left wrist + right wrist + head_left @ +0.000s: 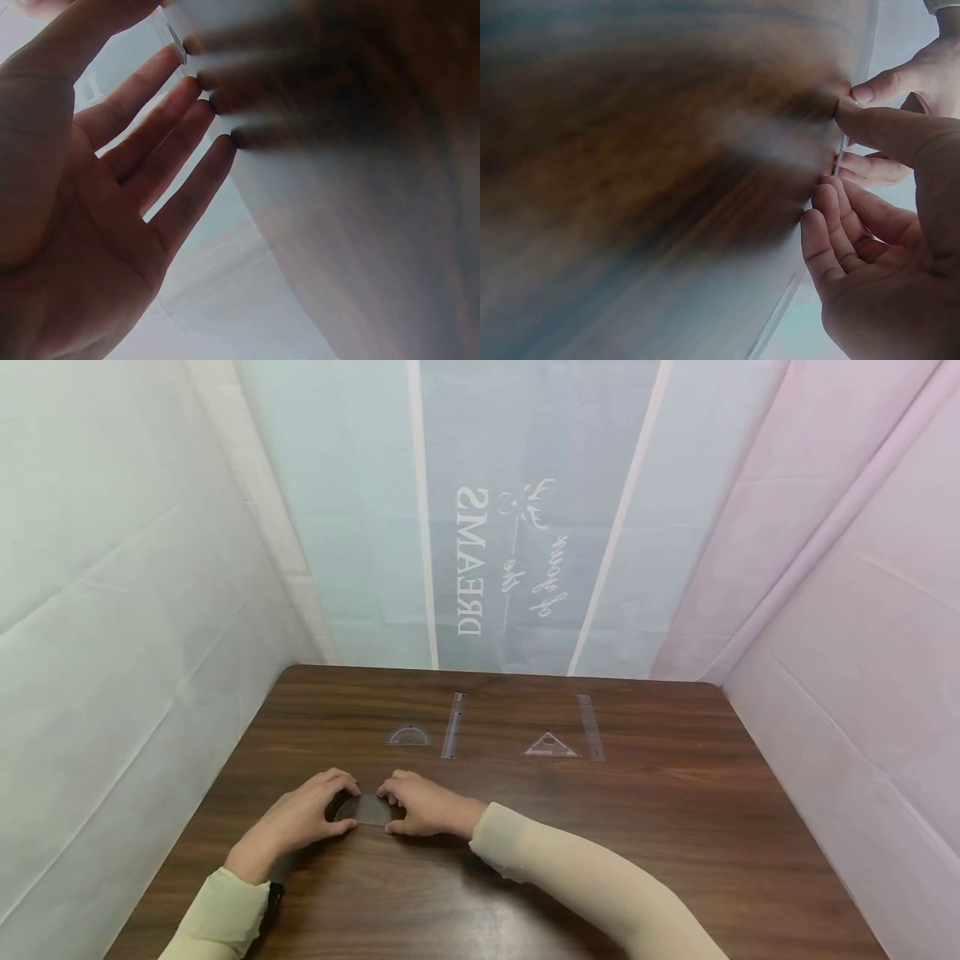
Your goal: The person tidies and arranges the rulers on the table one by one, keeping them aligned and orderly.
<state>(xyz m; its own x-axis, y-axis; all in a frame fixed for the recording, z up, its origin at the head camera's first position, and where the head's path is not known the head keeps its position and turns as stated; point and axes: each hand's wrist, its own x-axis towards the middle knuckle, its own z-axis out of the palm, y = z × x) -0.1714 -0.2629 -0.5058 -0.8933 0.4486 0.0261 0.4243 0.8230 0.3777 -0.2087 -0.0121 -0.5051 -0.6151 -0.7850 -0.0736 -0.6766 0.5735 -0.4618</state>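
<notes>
The left hand (303,814) and right hand (426,806) each hold the protractor (367,811) by thumb and fingertips, between them, low at the bench (675,827) — an uneven pull, or fingertips slipping on its thin edge, could twist or skid it.

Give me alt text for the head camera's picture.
A person's left hand and right hand hold a clear protractor at a brown table. Beyond it, left to right, lie another protractor, a ruler, a triangle and another ruler.
</notes>
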